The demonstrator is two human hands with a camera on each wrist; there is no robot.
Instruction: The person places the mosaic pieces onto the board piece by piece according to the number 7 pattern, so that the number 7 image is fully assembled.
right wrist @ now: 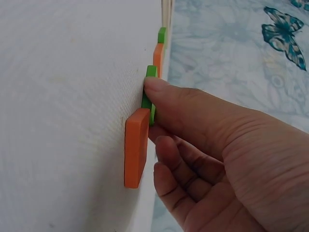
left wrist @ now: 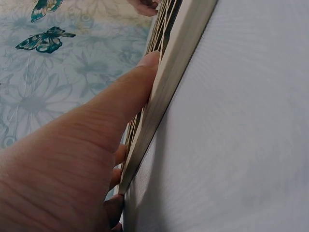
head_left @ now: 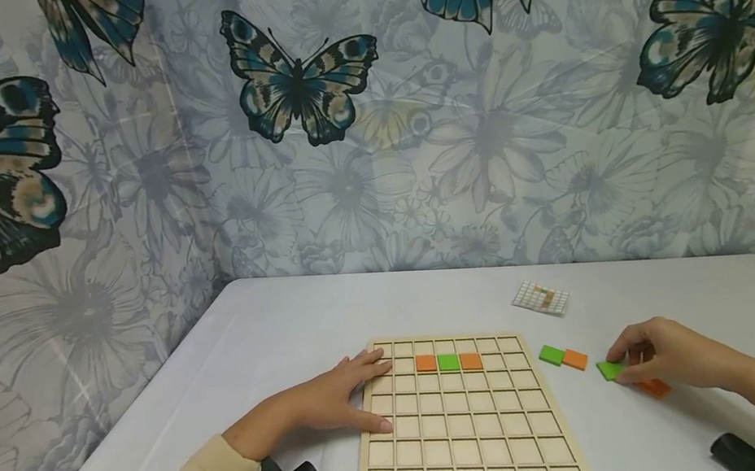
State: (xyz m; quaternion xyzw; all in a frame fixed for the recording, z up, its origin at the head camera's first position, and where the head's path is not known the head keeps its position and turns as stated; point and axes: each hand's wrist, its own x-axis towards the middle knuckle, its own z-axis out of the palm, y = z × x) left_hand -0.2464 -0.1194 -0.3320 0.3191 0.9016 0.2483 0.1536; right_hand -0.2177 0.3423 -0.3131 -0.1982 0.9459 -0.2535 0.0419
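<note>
A wooden grid board [head_left: 433,427] lies flat on the table, with an orange tile [head_left: 426,363], a green tile [head_left: 448,363] and another orange tile [head_left: 471,361] side by side in one row near its far edge. My left hand [head_left: 332,397] rests on the board's left edge, fingers spread and thumb [left wrist: 130,89] on the rim. To the right of the board, my right hand [head_left: 678,354] pinches a green square tile [head_left: 610,371] between thumb and forefinger, at table level. Just beside it lies an orange tile [right wrist: 136,147], partly under the hand in the head view.
Between board and right hand lie a green tile [head_left: 551,354] and an orange tile [head_left: 575,359], end to end. Farther back is a small card [head_left: 541,298] printed with a coloured grid. Behind the white table [head_left: 301,313] hangs a butterfly-patterned backdrop [head_left: 359,214].
</note>
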